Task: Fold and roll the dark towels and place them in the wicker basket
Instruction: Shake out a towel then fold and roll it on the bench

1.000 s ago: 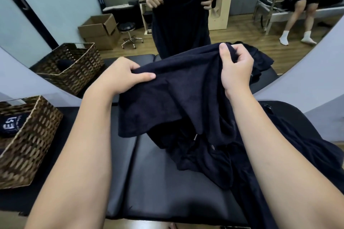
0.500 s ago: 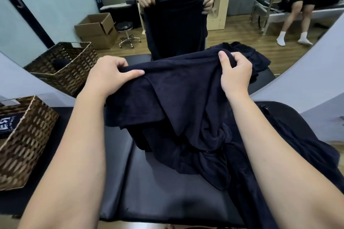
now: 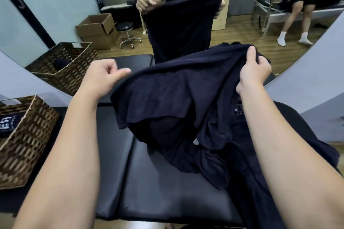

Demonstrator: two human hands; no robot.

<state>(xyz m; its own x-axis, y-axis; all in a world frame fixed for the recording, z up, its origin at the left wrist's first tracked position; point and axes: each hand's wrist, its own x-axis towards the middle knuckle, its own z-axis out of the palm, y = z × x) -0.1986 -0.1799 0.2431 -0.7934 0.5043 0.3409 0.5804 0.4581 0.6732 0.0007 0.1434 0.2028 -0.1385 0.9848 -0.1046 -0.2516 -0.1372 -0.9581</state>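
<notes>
Well, right hand (image 3: 254,74) pinches the unfolded towel (image 3: 167,95), left hand (image 3: 104,78) loosely curled, holding nothing; basket (image 3: 28,135) awaits, folding barely begun

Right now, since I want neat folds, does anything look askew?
Yes. The dark navy towel hangs lopsided: the right hand pinches its top edge, while the left hand sits beside its other end, apparently not gripping. More dark towels lie bunched on the black padded table.
</notes>
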